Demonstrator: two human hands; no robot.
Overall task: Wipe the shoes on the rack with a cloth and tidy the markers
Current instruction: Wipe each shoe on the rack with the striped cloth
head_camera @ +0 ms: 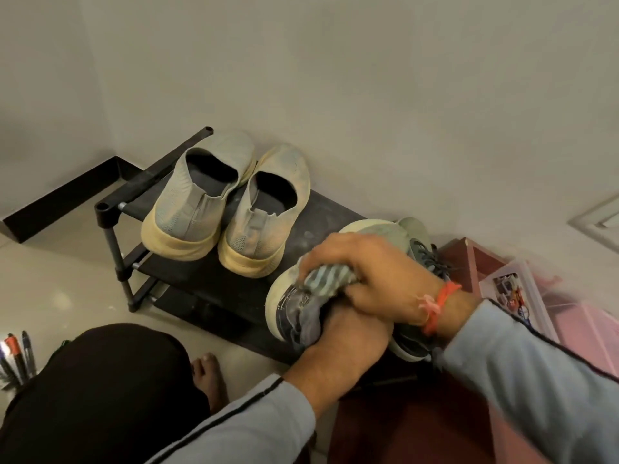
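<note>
Hands are meeting on the lace-up sneaker [294, 306] at the rack's [187, 279] near right end. Right hand [378, 276] is curling its fingers [321, 259] around a striped cloth [330, 277], pressing it against the shoe's side. Left hand [348, 333] is gripping the sneaker just beneath those fingers. Slip-on pair [221, 202] is sitting beyond the fingertips. Markers [16, 356] are lying well apart, far left.

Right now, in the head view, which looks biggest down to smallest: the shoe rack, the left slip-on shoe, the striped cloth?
1. Shoe rack, clearly largest.
2. Left slip-on shoe.
3. Striped cloth, though the right hand bunches and hides much of it.
</note>
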